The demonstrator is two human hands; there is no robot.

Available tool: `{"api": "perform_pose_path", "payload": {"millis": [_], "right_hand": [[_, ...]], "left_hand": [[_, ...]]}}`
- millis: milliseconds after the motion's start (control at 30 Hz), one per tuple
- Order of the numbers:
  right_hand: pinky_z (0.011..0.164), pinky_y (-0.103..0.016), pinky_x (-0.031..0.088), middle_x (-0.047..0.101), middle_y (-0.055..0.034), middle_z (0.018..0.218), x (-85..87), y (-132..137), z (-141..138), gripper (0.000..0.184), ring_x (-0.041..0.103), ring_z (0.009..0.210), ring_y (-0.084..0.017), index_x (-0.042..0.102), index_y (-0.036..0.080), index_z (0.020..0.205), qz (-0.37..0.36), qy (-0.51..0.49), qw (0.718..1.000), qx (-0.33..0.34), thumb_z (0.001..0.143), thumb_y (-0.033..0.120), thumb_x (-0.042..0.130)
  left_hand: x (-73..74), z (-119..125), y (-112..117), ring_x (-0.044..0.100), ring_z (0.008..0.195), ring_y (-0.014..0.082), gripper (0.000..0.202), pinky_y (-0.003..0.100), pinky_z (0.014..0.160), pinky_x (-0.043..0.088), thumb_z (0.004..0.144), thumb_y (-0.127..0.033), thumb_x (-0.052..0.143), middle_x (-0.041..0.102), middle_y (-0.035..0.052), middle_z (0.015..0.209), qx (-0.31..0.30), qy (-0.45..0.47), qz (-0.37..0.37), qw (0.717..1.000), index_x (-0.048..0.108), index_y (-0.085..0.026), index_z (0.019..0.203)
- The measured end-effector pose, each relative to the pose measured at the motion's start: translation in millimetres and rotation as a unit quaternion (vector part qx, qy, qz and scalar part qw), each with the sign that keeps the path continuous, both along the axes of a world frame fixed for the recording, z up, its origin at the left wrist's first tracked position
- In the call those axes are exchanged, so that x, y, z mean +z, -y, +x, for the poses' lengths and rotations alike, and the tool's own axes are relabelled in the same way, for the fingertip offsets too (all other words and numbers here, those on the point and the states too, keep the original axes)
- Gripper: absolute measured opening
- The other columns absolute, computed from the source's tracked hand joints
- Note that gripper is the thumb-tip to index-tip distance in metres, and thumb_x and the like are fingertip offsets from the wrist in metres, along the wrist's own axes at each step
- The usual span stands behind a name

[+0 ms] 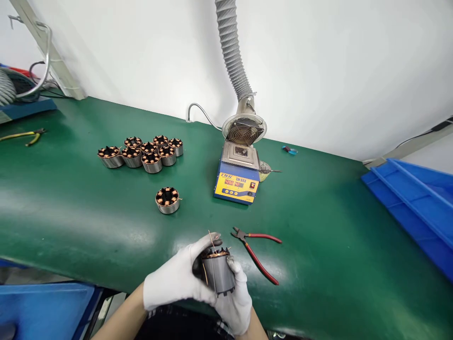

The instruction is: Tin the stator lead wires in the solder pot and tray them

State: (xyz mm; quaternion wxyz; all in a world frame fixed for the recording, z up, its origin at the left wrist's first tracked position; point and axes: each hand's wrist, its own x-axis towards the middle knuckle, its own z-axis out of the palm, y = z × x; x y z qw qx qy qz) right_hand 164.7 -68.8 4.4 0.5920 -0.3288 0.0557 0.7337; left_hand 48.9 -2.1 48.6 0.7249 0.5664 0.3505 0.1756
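Both of my hands wear white gloves and hold one motor stator (220, 274), a grey steel cylinder with copper windings and black insulation at its top. My left hand (182, 271) wraps the stator's left side, its dark fingertips near the upper rim. My right hand (238, 297) grips it from below and the right. Loose copper wire ends stick up from the top, and one hangs down the left side. Red-handled cutting pliers (253, 248) lie spread on the bench just right of the stator. A shorter stator (167, 200) stands farther off to the left.
A cluster of several stators (151, 163) stands at the back left. A blue and yellow solder pot (236, 184) sits under a grey exhaust hose (233, 47). Yellow-handled pliers (23, 135) lie far left. Blue bins (414, 203) stand at the right, and a blue bin (42, 307) at lower left.
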Motion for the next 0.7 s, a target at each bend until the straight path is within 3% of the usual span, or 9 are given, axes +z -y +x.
{"api": "perform_pose_path", "payload": {"millis": [133,200,300,333,400,500,600,633,700], "right_hand": [[0.057,-0.033,0.049,0.068,-0.0042,0.073,0.6,-1.6,-1.1,0.034,0.062,0.063,-0.019,0.065,0.017,0.084,0.045,0.014,0.998,0.036,0.065,0.045,0.066],[0.05,-0.029,0.046,0.068,-0.0068,0.071,1.5,-1.7,0.3,0.043,0.06,0.056,-0.018,0.065,0.014,0.084,0.057,0.015,0.997,0.052,0.064,0.052,0.064],[0.047,-0.027,0.044,0.069,-0.0074,0.078,1.6,-1.7,1.6,0.043,0.061,0.058,-0.018,0.066,0.015,0.086,0.043,0.017,0.998,0.05,0.067,0.053,0.059],[0.047,-0.027,0.044,0.069,-0.0065,0.076,1.2,-1.9,1.4,0.04,0.061,0.058,-0.018,0.066,0.016,0.086,0.046,0.021,0.997,0.052,0.069,0.052,0.059],[0.048,-0.027,0.044,0.068,-0.0065,0.068,0.0,-2.9,0.1,0.04,0.06,0.056,-0.018,0.066,0.015,0.083,0.063,0.028,0.995,0.067,0.069,0.052,0.058],[0.048,-0.025,0.043,0.066,-0.0082,0.065,0.3,-4.5,-1.3,0.046,0.059,0.055,-0.017,0.066,0.011,0.084,0.085,0.023,0.994,0.068,0.069,0.054,0.057],[0.045,-0.023,0.041,0.068,-0.0088,0.075,4.0,-4.7,0.5,0.051,0.058,0.053,-0.015,0.065,0.011,0.092,0.089,0.0,0.994,0.06,0.066,0.056,0.058],[0.045,-0.024,0.041,0.068,-0.0094,0.076,5.0,-4.3,1.6,0.054,0.058,0.052,-0.015,0.065,0.011,0.092,0.083,0.005,0.994,0.069,0.066,0.058,0.057],[0.048,-0.029,0.045,0.068,-0.0108,0.077,4.4,-2.7,3.6,0.058,0.061,0.057,-0.019,0.065,0.012,0.092,0.063,0.052,0.994,0.074,0.065,0.062,0.055]], "left_hand": [[-1.2,11.8,-3.8,0.061,0.081,0.0176,0.03,0.023,0.067,0.049,0.071,-0.038,0.063,0.067,0.0041,0.09,0.157,0.015,-0.019,0.987,0.063,-0.018,0.093],[-3.7,9.9,-6.2,0.06,0.073,0.0163,0.038,0.02,0.053,0.047,0.076,-0.05,0.055,0.067,0.0062,0.089,0.156,0.049,-0.051,0.985,0.064,-0.017,0.093],[-3.3,6.4,-6.5,0.058,0.057,0.0132,0.053,0.019,0.041,0.044,0.057,-0.033,0.075,0.067,0.0048,0.093,0.033,0.073,-0.108,0.991,0.06,-0.02,0.106],[-2.1,7.4,-5.7,0.055,0.049,0.0113,0.05,0.02,0.038,0.043,0.054,-0.027,0.076,0.067,0.0032,0.087,0.028,0.061,-0.121,0.99,0.061,-0.019,0.101],[0.3,12.9,-4.8,0.049,0.038,0.0085,0.029,0.02,0.033,0.04,0.059,-0.026,0.072,0.065,0.0004,0.071,0.11,0.033,-0.132,0.985,0.065,-0.016,0.085],[-0.4,21.2,-9.8,0.058,0.051,0.0113,0.022,0.019,0.048,0.048,0.06,-0.03,0.074,0.063,0.001,0.059,0.308,0.104,-0.135,0.936,0.064,-0.014,0.069],[-6.6,17.0,-18.6,0.06,0.063,0.0093,0.034,0.023,0.076,0.051,0.052,-0.04,0.08,0.061,-0.0055,0.058,0.433,0.2,-0.135,0.869,0.06,-0.019,0.07],[-9.4,12.8,-19.3,0.06,0.067,0.0094,0.035,0.024,0.082,0.05,0.052,-0.042,0.079,0.062,-0.0059,0.061,0.445,0.205,-0.132,0.862,0.06,-0.021,0.072],[-15.9,3.2,-14.4,0.062,0.079,0.0134,0.043,0.028,0.087,0.048,0.05,-0.033,0.081,0.066,-0.0023,0.077,0.37,0.169,-0.12,0.906,0.062,-0.021,0.086]]}}
